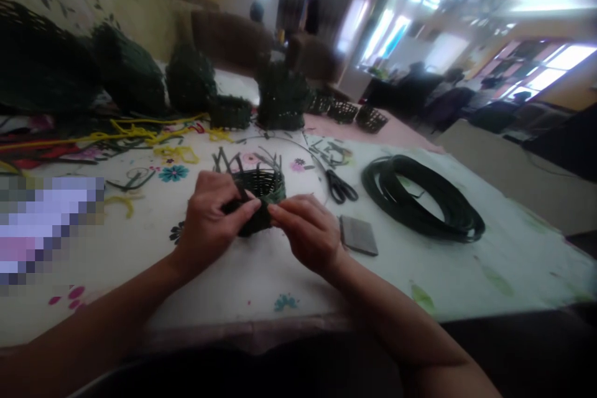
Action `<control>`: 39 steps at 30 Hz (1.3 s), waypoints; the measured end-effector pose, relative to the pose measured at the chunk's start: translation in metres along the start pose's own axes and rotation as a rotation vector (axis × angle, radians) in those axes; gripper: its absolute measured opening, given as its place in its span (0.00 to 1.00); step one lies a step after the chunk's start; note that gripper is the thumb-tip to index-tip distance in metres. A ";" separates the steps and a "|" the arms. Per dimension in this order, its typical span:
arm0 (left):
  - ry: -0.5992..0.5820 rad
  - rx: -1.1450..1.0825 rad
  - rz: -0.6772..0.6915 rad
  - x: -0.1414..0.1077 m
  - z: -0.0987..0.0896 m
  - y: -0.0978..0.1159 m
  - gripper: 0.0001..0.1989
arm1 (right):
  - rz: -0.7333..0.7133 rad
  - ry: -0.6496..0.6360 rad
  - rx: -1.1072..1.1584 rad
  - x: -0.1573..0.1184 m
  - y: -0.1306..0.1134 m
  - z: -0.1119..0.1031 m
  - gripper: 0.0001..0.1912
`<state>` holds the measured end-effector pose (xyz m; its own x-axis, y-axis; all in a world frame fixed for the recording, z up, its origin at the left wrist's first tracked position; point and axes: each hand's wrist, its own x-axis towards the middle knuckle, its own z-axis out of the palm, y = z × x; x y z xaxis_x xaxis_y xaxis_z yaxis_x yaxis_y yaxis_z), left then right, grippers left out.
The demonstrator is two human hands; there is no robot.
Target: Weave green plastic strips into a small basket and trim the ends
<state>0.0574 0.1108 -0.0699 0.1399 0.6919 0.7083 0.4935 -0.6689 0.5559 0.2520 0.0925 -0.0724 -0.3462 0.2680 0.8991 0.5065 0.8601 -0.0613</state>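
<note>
A small dark green woven basket (263,183) rests on the table in front of me, with several loose strip ends standing up from its far left rim. My left hand (217,208) is closed on the near left side of its rim, thumb pressing near the middle. From the other side my right hand (308,224) pinches the near rim, its fingertips close to the left thumb. What lies between the right fingertips looks like a dark weaving strip, but it is too small to make out fully. The basket's lower near side is partly hidden by my hands.
Black-handled scissors (341,186) and a flat grey block (358,235) lie to the right, before a coil of dark green strip (424,199). Finished-looking baskets (282,96) line the back. Yellow strips (149,132) and cut scraps lie on the flowered tablecloth (224,298).
</note>
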 end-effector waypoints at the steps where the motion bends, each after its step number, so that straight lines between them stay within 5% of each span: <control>1: 0.022 -0.010 -0.049 -0.001 0.000 -0.001 0.05 | -0.001 0.003 0.005 -0.002 0.003 0.003 0.10; 7: 0.096 -0.050 -0.239 0.002 -0.001 -0.003 0.05 | 0.092 0.021 -0.040 -0.014 0.010 0.024 0.15; 15: -0.027 -0.053 -0.327 0.008 -0.007 -0.012 0.09 | 0.187 -0.117 -0.040 -0.025 0.012 0.036 0.20; 25: 0.008 -0.359 -0.517 0.009 -0.006 -0.008 0.11 | 0.235 -0.026 0.037 -0.027 0.013 0.040 0.18; 33: 0.133 -0.355 -0.489 -0.003 0.006 0.001 0.10 | 0.656 0.086 0.538 -0.024 0.020 0.038 0.10; 39: 0.180 -0.333 -0.421 -0.013 0.013 -0.003 0.11 | 0.999 0.083 0.830 -0.024 0.026 0.041 0.41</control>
<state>0.0652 0.1078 -0.0865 -0.1739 0.8797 0.4426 0.1735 -0.4151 0.8931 0.2415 0.1264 -0.1129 -0.0404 0.9425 0.3316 -0.1314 0.3240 -0.9369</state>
